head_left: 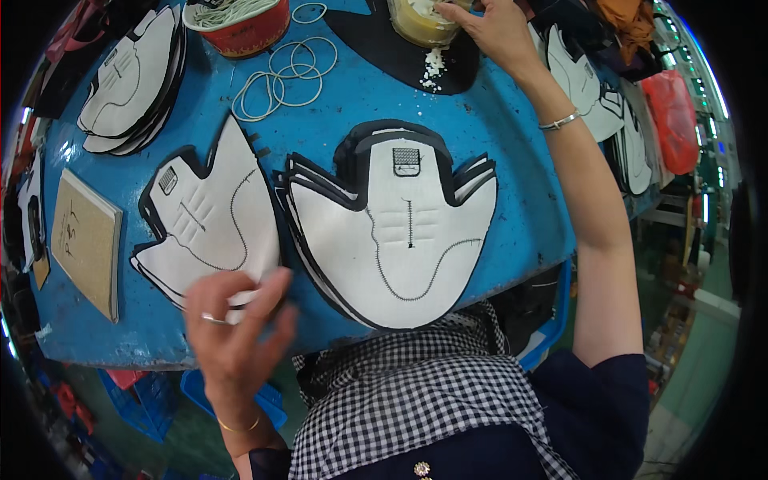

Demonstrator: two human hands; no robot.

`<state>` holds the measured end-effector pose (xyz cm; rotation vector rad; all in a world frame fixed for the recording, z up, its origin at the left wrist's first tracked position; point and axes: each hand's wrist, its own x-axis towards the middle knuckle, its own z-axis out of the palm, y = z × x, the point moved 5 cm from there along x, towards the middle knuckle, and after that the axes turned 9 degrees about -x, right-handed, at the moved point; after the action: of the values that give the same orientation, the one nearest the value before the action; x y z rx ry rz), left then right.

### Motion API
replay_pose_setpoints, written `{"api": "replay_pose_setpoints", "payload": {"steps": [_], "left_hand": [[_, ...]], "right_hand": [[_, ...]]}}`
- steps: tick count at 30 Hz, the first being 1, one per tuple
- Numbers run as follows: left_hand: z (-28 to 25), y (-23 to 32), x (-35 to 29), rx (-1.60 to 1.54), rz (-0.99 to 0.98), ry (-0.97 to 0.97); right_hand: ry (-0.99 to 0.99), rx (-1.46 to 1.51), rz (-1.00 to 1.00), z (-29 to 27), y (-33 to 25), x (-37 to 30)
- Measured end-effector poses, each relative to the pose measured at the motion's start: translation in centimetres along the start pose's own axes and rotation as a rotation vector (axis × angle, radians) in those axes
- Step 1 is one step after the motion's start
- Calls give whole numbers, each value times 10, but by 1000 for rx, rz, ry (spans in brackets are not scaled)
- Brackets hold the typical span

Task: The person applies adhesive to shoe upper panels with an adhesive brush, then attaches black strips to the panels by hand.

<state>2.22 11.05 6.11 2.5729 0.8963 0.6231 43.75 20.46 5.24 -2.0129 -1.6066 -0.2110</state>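
In the middle of a blue table point(528, 216), seen from the head camera, sits the landmark: a central stack of white, black-edged, shield-shaped fabric pieces point(408, 264) with dark zigzag stitching. Just left of it lies a smaller, tilted stack of similar white pieces point(204, 208). The left hand point(240, 324), below and left of the central stack, curls over the tilted stack's near edge; motion blurs it, so whether its grip pinches fabric cannot be told. Beyond the central stack, the right hand point(490, 30) reaches to a clear round tub of pale yellow contents point(420, 30); its fingertips are partly out of view, so its grip cannot be told either. White crumbs point(434, 68) lie nearer the central stack. The step appears to be handling fabric while reaching into the tub; the next move likely calls for separating thin layers cleanly.
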Motion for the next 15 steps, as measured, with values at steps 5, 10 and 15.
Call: {"api": "replay_pose_setpoints", "payload": {"steps": [5,10,15], "left_hand": [[55,61,-3,-385,337,-202],[77,77,-4,-282,328,-160],[70,78,0,-345,325,-207]], "right_hand": [[18,75,46,-18,2,-7],[70,61,-63,-31,-10,-25],[-177,555,116,-46,-32,-82]]}}
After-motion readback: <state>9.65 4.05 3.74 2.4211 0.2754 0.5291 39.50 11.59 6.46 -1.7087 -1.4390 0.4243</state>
